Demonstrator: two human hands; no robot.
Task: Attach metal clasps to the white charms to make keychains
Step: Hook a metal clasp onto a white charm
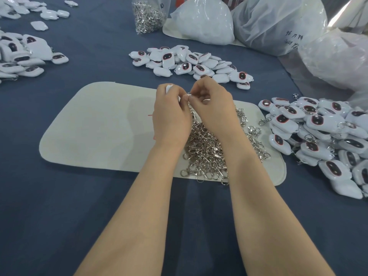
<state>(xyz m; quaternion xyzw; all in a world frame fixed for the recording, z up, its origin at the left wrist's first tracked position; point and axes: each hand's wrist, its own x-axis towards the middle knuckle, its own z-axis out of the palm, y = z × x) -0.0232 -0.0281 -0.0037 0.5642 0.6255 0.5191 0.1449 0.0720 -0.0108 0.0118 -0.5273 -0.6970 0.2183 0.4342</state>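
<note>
My left hand (171,114) curls round a small white plastic charm (169,88) above the pale grey mat (95,126), while my right hand (212,104) pinches a silver metal clasp (192,113) just beside it. Beyond, on the blue worktop (59,206), a clear plastic bag (148,14) holds more clasps.

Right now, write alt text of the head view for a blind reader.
Two bare hands meet over a pale mat: the left hand grips a white charm, the right hand pinches a silver metal clasp beside it. A pile of silver clasps lies beneath; heaps of white charms lie around on dark blue cloth.
</note>
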